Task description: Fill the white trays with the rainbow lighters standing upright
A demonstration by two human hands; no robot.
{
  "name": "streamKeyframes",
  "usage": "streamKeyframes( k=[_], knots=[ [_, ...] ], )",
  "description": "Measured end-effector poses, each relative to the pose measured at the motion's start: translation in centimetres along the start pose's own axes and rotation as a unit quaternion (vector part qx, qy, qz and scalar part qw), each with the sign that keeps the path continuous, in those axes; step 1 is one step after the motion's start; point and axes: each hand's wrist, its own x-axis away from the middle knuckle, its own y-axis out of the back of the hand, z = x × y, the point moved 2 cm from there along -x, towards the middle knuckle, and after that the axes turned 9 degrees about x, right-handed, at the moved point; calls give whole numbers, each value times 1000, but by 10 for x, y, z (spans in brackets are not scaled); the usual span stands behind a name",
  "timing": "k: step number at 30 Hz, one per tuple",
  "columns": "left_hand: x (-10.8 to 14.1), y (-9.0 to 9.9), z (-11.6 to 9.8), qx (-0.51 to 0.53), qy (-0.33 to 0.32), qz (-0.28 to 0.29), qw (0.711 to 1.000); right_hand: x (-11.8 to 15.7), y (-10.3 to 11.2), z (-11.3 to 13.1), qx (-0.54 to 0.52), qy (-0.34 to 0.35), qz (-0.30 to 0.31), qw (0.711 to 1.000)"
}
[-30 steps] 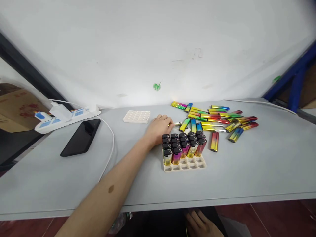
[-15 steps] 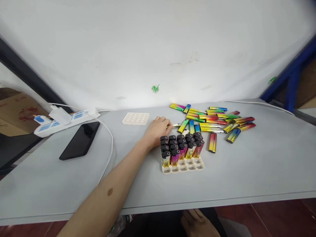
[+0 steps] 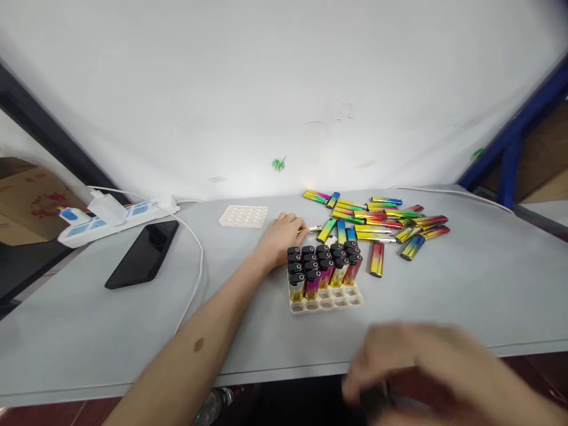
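My left hand (image 3: 284, 235) rests on the grey table behind a cream tray (image 3: 326, 306), its fingers closed on a shiny lighter (image 3: 314, 229). Several black-topped lighters (image 3: 312, 285) stand upright in the tray's back and left; front-row holes are bare. My right hand (image 3: 399, 355) is at the table's front edge, blurred by motion, curled round a dark object (image 3: 376, 399) too smeared to name. Several metallic multicoloured lighter bodies (image 3: 377, 259) lie in a loose pile right of and behind the tray.
A second cream tray (image 3: 244, 216) lies near the wall. At the left are a black phone (image 3: 142, 254), a white power strip (image 3: 118, 223), a white cable (image 3: 202, 260) and a cardboard box (image 3: 38, 204). Blue metal framing (image 3: 510, 165) stands at the right.
My right hand has risen from below the table edge and now holds a dark object. My left hand has stayed in nearly the same place. The view has shifted slightly.
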Motion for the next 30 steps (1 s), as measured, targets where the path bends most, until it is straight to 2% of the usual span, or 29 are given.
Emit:
streamKeyframes(
  k=[1,3,4,7,10,12,16,19,22,25,27,29,30],
  knots=[
    [0,0,0,1,0,0,1000,-13,12,-3,6,-8,-63,998],
    [1,0,0,2,-2,1,1000,-38,27,-11,42,24,-160,986],
    [1,0,0,1,-3,1,1000,-47,29,-16,63,36,-178,981],
    [2,0,0,2,-10,-3,1000,-59,22,-29,127,56,-195,971],
    [2,0,-1,3,-12,-3,1000,-55,9,-37,192,102,-219,951],
    [1,0,-1,3,-8,-1,1000,-52,4,-40,241,130,-251,928],
    [1,-1,0,2,-7,-5,1000,-51,0,-42,357,159,-320,863],
    [1,-1,0,2,-9,-6,1000,-49,-1,-42,385,171,-342,840],
    [1,1,-2,13,-2,-7,1000,-49,7,-46,347,154,-362,851],
    [1,5,-5,62,37,-26,997,-64,28,-60,279,79,-389,874],
    [1,8,-7,125,69,-43,989,-82,44,-78,219,6,-367,904],
    [1,10,-9,199,91,-53,974,-100,53,-99,147,-77,-305,938],
    [2,11,-10,233,98,-55,966,-108,55,-108,116,-97,-267,952]
  ],
)
